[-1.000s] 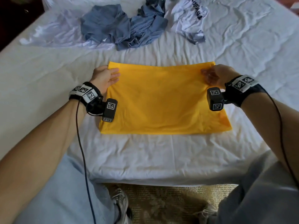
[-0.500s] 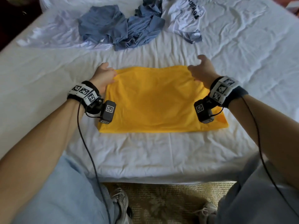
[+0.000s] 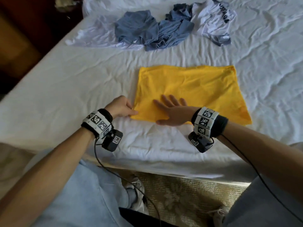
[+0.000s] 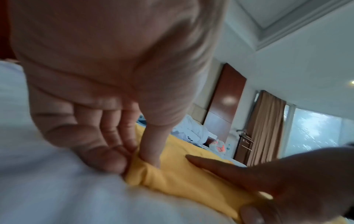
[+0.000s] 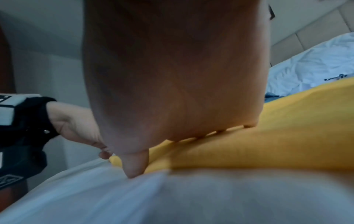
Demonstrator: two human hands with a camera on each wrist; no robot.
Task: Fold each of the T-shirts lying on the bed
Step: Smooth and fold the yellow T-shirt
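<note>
A yellow T-shirt (image 3: 193, 89) lies folded into a rectangle on the white bed (image 3: 65, 89). My left hand (image 3: 122, 108) pinches its near left corner between thumb and fingers, seen close in the left wrist view as a small bunched fold of the yellow T-shirt (image 4: 153, 174). My right hand (image 3: 172, 110) lies flat on the shirt's near left part, fingers straight and spread, its thumb at the near edge. In the right wrist view the palm of my right hand (image 5: 172, 91) presses down on the yellow T-shirt (image 5: 268, 136).
A crumpled blue T-shirt (image 3: 152, 30), a white T-shirt with dark print (image 3: 214, 20) and another white garment (image 3: 98, 36) lie at the far side of the bed. The bed's near edge (image 3: 164, 167) runs just in front of my legs, with patterned carpet (image 3: 180, 194) below.
Both hands left the shirt's far corners and came to its near left corner. The left hand took hold of the corner; the right hand crossed over and laid flat beside it.
</note>
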